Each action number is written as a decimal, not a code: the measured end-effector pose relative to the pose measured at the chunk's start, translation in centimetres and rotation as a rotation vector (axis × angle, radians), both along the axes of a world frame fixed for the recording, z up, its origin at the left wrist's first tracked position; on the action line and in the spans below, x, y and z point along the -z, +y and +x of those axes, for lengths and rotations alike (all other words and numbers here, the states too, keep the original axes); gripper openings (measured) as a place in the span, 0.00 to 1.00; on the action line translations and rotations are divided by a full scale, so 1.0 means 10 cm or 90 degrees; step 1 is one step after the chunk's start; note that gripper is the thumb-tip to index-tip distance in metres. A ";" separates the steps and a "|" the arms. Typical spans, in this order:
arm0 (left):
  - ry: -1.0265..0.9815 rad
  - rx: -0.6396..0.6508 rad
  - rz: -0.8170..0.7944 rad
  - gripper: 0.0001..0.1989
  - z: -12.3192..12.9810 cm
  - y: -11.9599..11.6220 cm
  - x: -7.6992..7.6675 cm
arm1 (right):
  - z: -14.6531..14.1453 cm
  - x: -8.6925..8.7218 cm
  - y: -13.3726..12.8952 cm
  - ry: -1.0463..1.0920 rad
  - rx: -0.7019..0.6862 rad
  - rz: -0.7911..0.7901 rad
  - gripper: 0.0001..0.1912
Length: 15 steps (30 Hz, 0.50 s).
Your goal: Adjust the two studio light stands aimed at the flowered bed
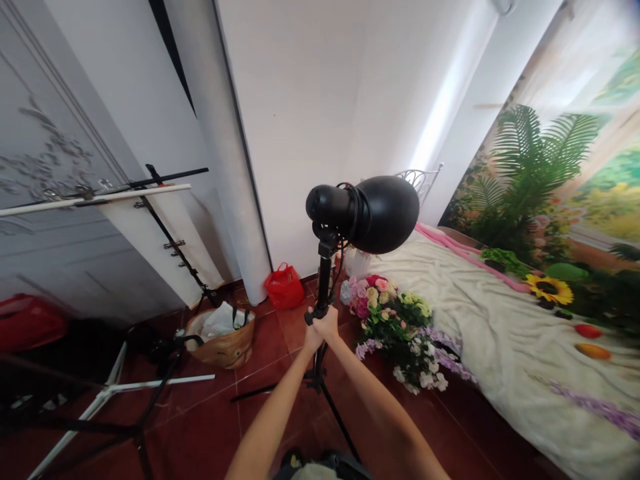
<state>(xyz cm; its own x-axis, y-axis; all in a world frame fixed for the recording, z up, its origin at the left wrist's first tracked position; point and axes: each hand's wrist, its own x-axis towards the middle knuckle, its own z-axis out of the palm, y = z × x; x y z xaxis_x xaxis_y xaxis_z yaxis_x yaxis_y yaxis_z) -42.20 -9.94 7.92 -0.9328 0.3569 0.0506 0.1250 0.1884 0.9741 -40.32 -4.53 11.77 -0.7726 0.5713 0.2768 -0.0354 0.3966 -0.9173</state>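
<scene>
A black light stand [325,277] rises from the floor in front of me, its tripod legs spread on the red tiles. On its top sits a studio lamp with a dark bowl-shaped reflector [387,215], turned to the right. My left hand [313,333] is closed around the pole just under a black clamp collar. Close beside it, at about the same height, my right hand [327,323] also grips the pole. A thin black cable hangs down from the lamp along the pole.
Artificial flowers [395,313] stand right of the stand, beside a bed with a cream blanket [500,333]. A red bag [285,287] and a wicker basket [225,340] sit left of it. Further left are white and black stand legs [160,383] and a backdrop frame [170,189].
</scene>
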 end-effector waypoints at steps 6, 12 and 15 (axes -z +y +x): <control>0.004 0.003 0.029 0.07 0.00 0.00 0.09 | -0.01 -0.93 0.02 0.128 0.035 0.009 0.10; 0.002 0.034 0.046 0.15 0.04 -0.02 0.09 | -0.10 -2.03 0.14 0.231 0.015 0.072 0.11; -0.019 0.038 0.045 0.17 0.04 -0.02 0.09 | -0.12 -2.39 0.18 0.252 0.023 0.107 0.10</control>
<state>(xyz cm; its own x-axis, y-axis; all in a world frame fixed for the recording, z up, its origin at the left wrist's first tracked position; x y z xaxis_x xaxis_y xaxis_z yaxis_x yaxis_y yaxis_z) -41.78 -10.11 7.04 -0.9112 0.4091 0.0498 0.1044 0.1122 0.9882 -41.56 -2.68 35.72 -0.5687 0.5177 0.6392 -0.3551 0.5464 -0.7585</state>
